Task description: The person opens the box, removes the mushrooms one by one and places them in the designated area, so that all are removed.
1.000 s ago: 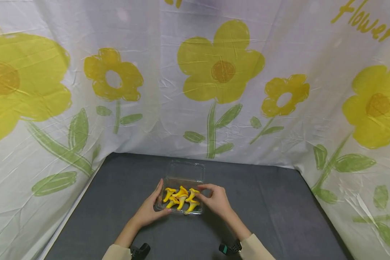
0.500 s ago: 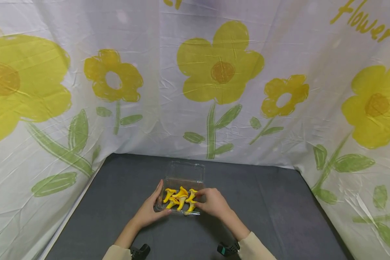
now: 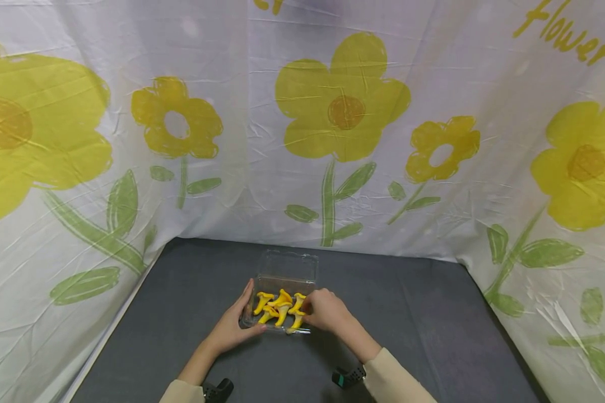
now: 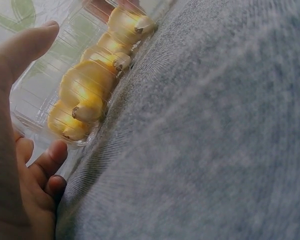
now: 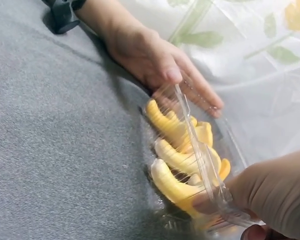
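Note:
A clear plastic clamshell box (image 3: pixel 282 279) stands on the table with its lid raised at the back. Several yellow chanterelle mushrooms (image 3: pixel 282 310) lie in it, stems toward the person. My left hand (image 3: pixel 232 323) grips the box's left side, thumb at the front corner and fingers along the side. My right hand (image 3: pixel 326 311) reaches in at the right end, fingers curled, pinching at the front right chanterelle mushroom (image 5: pixel 170 186). Through the clear wall a fingertip (image 5: pixel 205 202) shows against that mushroom; the other fingertips are hidden.
Under the box is a dark grey cloth-covered table (image 3: pixel 408 336). White curtains printed with yellow flowers (image 3: pixel 347 112) hang at the back and both sides. The box's clear lid (image 3: pixel 288 265) stands up behind the mushrooms.
My right hand has moved slightly left and toward the person, from the rear right mushroom to the front right one, its fingers drawing closer together. My left hand and the box stay put.

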Tool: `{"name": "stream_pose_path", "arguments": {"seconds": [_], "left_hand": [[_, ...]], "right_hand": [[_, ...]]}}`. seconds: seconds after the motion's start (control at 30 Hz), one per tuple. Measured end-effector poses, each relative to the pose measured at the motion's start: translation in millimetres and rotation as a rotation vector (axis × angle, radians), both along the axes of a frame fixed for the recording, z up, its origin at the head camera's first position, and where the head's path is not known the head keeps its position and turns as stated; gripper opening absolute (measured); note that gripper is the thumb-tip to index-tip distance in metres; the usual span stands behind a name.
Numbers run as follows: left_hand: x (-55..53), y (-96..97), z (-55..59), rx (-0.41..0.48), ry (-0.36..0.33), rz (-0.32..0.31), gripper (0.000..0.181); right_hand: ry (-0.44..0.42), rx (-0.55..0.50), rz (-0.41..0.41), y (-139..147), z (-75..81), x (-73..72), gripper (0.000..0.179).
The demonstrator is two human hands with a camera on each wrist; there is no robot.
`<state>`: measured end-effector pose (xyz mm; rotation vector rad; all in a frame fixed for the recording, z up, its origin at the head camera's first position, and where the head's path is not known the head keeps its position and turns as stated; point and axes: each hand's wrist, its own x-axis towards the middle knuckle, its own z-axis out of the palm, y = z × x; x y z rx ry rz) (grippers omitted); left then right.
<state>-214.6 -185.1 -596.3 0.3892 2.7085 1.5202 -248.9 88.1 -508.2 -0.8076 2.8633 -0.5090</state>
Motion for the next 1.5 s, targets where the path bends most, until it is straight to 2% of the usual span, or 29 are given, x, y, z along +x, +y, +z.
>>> {"name": "stream_pose_path", "arguments": {"seconds": [0.3,0.57,0.77,0.97,1.13,1.33,1.5], "left_hand": [[0.1,-0.3,-1.9,0.002,-0.001,-0.002,0.115],[-0.1,-0.5,-2.7,0.002,0.011,-0.002,0.117],[0.1,-0.6,-4.5,0.015,0.028,-0.015,0.116],[-0.6,-1.4,-5.4,0.016,0.067,-0.017,0.117],[-0.9,-1.2,-4.2,0.008,0.059,-0.009,0.117],[-2.3,-0.6,-6.3,0.003,0.074,-0.010,0.117],[-2.4,-0.4,-6.3,-0.001,0.066,-0.005,0.117]], "right_hand": [[-0.037,0.061,-0.009,-6.2,2.1,-4.2,0.013],[0.000,0.070,-0.033,-6.4,-0.5,-2.2,0.011],[0.006,-0.015,-0.028,-0.6,-4.9,-0.8,0.012],[0.039,-0.142,-0.010,6.9,-4.8,-0.3,0.013],[0.030,-0.237,-0.018,11.8,-4.4,0.6,0.015],[0.010,-0.280,-0.022,17.0,-6.7,-0.7,0.019],[0.029,-0.321,-0.026,19.6,-8.6,-1.1,0.017]]}}
